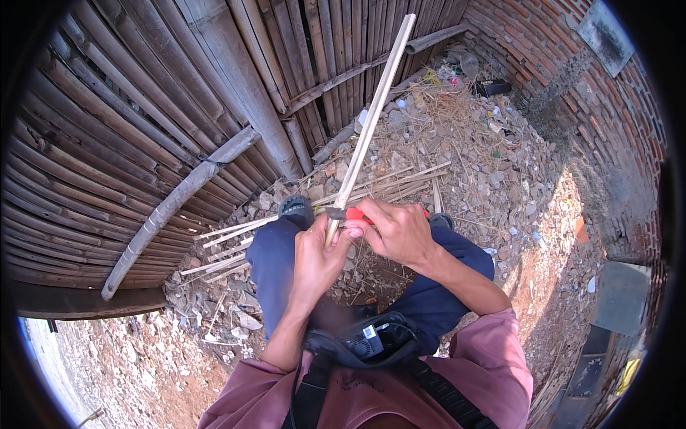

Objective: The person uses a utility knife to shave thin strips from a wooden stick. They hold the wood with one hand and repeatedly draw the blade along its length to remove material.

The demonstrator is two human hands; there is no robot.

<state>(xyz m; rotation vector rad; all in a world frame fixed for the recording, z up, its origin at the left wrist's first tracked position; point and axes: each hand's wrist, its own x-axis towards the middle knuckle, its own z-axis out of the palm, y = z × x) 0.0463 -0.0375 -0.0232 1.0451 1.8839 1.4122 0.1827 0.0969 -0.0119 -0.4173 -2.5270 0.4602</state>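
Observation:
A long pale bamboo strip [374, 114] slants up and away from me between my knees. Its near end is in my left hand [316, 252], whose fingers are closed around it. My right hand [397, 230] grips the red handle of a knife [354, 214]. The short grey blade lies across the strip just beyond my left fingers and touches it. Both hands are close together, and the right thumb is beside the left fingertips. Part of the knife handle is hidden by my right fingers.
Several cut bamboo strips [227, 259] lie on the rubble ground around my feet. A bamboo slat wall [107, 164] rises at the left, with a brick wall [607, 136] at the right. An open black pouch [379, 342] rests at my waist. Dry shavings [443, 107] lie ahead.

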